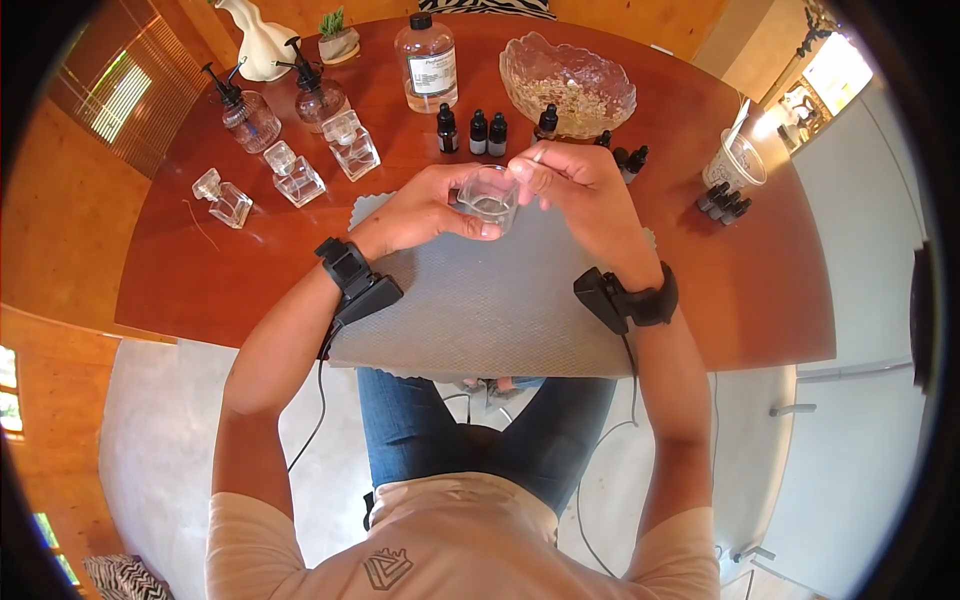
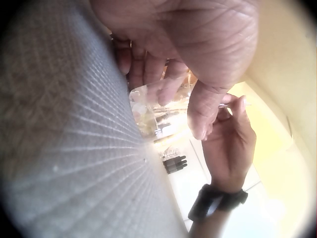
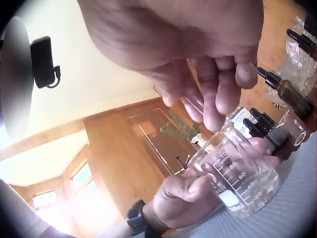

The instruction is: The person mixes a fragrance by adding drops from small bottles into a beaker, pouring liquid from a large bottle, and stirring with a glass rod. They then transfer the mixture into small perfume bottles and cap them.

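Note:
Over the grey mat [image 1: 480, 310], my left hand [image 1: 425, 208] grips a small clear glass beaker [image 1: 490, 208], thumb on the near side and fingers round the far side. White graduation marks and a little clear liquid at the bottom show on the beaker [image 3: 245, 173] in the right wrist view. Just above its rim, my right hand [image 1: 585, 190] pinches a thin clear rod [image 2: 225, 105] between thumb and fingers. The rod slants down toward the beaker's mouth; its lower end is hard to make out.
Behind the hands stand several black dropper bottles [image 1: 478, 132], a large labelled bottle [image 1: 430, 72] and a glass bowl [image 1: 600, 100]. Three square glass bottles [image 1: 297, 180] and two pump bottles [image 1: 250, 122] are at left. A cup [image 1: 742, 160] stands right, beside more small bottles [image 1: 722, 203].

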`<state>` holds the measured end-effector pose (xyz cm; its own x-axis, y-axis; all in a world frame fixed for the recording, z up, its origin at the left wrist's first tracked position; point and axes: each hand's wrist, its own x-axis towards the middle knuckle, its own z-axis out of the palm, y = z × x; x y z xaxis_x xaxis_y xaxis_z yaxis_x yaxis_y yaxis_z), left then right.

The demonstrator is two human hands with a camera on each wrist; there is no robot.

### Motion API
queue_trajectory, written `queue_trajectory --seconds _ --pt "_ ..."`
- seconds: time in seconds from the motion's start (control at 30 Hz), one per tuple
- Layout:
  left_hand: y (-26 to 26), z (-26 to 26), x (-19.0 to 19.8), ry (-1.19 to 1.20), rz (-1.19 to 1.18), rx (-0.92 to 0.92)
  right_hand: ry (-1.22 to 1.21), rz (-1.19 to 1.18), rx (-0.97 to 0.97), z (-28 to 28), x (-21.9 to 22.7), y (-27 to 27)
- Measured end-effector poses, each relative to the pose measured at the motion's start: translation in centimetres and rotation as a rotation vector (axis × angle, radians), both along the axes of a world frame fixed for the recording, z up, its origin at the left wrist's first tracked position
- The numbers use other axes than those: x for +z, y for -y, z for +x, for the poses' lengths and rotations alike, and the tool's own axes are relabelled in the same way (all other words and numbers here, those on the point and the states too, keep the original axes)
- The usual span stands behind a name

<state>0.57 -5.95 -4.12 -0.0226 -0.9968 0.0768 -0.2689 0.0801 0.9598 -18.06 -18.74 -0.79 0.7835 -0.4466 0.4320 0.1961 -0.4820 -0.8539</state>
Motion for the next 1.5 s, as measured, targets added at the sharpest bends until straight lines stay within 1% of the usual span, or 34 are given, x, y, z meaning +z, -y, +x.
queue_trajectory --seconds 0.07,0.17,0.27,0.37,0.47,0.57,0.67,0.77,0.87,0.97,1.07,1.17,1.27,1.37,1.47,1.5 --pt "0.0 0.0 -0.1 0.001 -0.005 0.001 -0.013 0.057 0.011 -0.2 0.3 -0.1" --pt "0.0 0.1 0.0 0.002 0.009 -0.006 -0.057 -0.057 -0.058 -0.1 0.2 0.0" --pt "0.0 0.0 0.0 -0.009 0.006 -0.009 0.020 0.062 0.058 -0.1 0.1 -0.2" --pt "0.2 0.1 -0.3 -0.016 -0.011 -0.020 -0.007 -0.105 -0.085 0.2 -0.4 0.2" --pt "0.1 0.2 -0.3 0.001 -0.008 -0.013 0.006 0.009 0.077 -0.1 0.0 -0.1" --pt "0.1 0.0 -0.2 -0.006 0.004 0.003 0.017 -0.016 -0.034 0.2 -0.4 0.2" --pt "0.0 0.1 -0.2 -0.005 0.005 -0.002 0.017 -0.048 -0.018 0.2 -0.7 0.4" --pt "0.0 0.1 -0.1 0.001 0.008 -0.006 0.011 0.039 0.114 -0.1 0.0 -0.2" --pt "0.0 0.1 -0.2 -0.004 -0.007 -0.003 -0.002 -0.101 -0.048 0.4 -0.8 0.4" --pt "0.0 0.0 0.1 -0.011 0.027 -0.003 -0.002 0.007 0.088 -0.2 0.0 0.1" --pt "-0.1 0.0 0.0 -0.011 0.031 0.005 0.010 -0.003 -0.065 0.1 -0.1 -0.1" --pt "0.0 -0.1 0.0 -0.025 0.010 -0.003 0.004 0.005 0.088 -0.1 0.1 0.0" --pt "0.0 0.0 0.0 -0.017 -0.002 -0.005 0.019 0.012 -0.046 0.2 -0.3 -0.1" --pt "0.1 0.1 -0.2 0.004 0.001 -0.003 -0.001 -0.034 0.028 0.0 0.0 0.1" --pt "0.0 0.1 -0.2 -0.011 0.014 0.006 0.021 0.041 -0.038 0.0 0.4 -0.3" --pt "0.0 0.1 -0.2 -0.012 0.017 0.002 0.002 0.007 -0.038 0.0 0.2 -0.1"
